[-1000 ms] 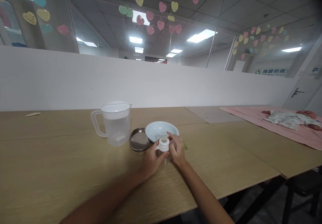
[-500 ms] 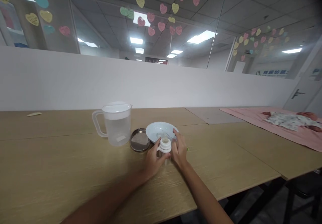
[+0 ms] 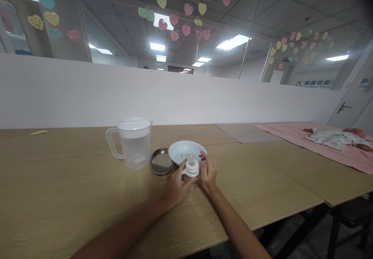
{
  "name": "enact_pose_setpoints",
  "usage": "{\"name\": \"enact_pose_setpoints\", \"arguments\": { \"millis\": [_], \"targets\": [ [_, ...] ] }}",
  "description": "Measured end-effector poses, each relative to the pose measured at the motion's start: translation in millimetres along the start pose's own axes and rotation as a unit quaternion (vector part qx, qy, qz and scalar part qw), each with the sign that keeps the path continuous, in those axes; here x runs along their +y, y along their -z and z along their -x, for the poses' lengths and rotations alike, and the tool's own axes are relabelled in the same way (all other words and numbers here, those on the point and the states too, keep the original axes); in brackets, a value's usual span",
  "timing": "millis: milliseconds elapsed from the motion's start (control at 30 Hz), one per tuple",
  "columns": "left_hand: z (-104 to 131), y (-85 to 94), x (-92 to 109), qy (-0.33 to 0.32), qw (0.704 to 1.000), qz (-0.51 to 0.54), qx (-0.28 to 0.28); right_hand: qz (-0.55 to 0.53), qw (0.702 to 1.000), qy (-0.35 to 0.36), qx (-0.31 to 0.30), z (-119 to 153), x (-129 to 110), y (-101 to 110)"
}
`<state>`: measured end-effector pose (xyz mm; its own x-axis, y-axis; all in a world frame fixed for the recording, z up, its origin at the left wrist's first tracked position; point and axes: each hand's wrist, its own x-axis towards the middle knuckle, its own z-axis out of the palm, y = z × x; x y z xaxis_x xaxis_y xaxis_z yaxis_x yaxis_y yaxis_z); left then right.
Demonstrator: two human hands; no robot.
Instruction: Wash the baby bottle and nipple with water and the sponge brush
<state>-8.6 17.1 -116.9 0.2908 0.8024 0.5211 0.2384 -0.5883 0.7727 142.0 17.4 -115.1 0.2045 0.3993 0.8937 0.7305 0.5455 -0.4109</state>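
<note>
A feeding bottle [image 3: 192, 169] with a white collar and a white side handle stands upright in front of me, its pale top facing up. My left hand [image 3: 178, 184] is closed round its left side, thumb and fingers against the collar and body. To the right of the bottle is my right hand [image 3: 208, 172], fingers curled close to the collar. A thin line, perhaps a slim tool, runs from its fingertips over the plate; what it grips is not clear. Behind the bottle lies a pale blue-white plate [image 3: 177, 149] with a small clear item in it.
A round metal tin or lid [image 3: 161, 162] lies left of the plate. Further left stands a clear plastic jug [image 3: 135, 146] with a lid. A doll in patterned clothes [image 3: 332, 138] lies on a pink cloth [image 3: 287, 136] at the right. A white wall [image 3: 122, 92] backs the table.
My right hand's raised forefinger has bent down toward the plate and the fingers have drawn together. My left hand and the bottle have hardly moved.
</note>
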Motion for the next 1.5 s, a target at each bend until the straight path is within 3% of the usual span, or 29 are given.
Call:
{"name": "enact_pose_setpoints", "arguments": {
  "millis": [167,267,467,533,667,800,967,1100,1267,1500],
  "targets": [
    [-0.4,0.3,-4.9,-0.035,0.999,-0.005,0.004,-0.016,0.993,0.099,-0.067,1.1,-10.8,0.2],
    [-0.6,1.6,-4.3,-0.05,0.999,0.002,0.004,-0.02,0.992,0.104,-0.067,0.5,-20.9,-2.0],
    [1.8,1.0,-0.2,-0.021,1.0,0.014,0.004,-0.158,0.986,-0.04,-0.047,-8.3,-22.2,-1.3],
    [2.1,-0.5,-1.0,-0.006,1.0,0.014,0.015,-0.245,0.96,-0.119,-0.061,-15.1,-19.2,-0.7],
    [1.9,-1.7,-2.0,0.005,1.0,0.016,0.007,-0.401,0.876,-0.252,-0.086,-34.0,-17.1,1.8],
    [2.0,-0.4,3.0,0.005,1.0,0.025,0.005,-0.435,0.847,-0.298,-0.065,-54.6,-22.4,6.7],
    [0.1,2.7,11.6,-0.005,1.0,0.017,-0.002,-0.421,0.855,-0.292,-0.077,-69.0,-30.8,13.5],
    [-1.0,3.2,11.1,-0.009,1.0,0.019,-0.007,-0.385,0.873,-0.256,-0.156,-58.2,-37.3,21.4],
    [-0.6,3.4,9.7,-0.028,0.999,0.026,-0.009,-0.224,0.921,-0.175,-0.268,-34.7,-46.6,26.5],
    [-0.6,8.1,14.7,-0.033,0.999,0.03,-0.03,-0.147,0.951,-0.087,-0.259,-30.5,-50.7,24.3]
  ]
}}
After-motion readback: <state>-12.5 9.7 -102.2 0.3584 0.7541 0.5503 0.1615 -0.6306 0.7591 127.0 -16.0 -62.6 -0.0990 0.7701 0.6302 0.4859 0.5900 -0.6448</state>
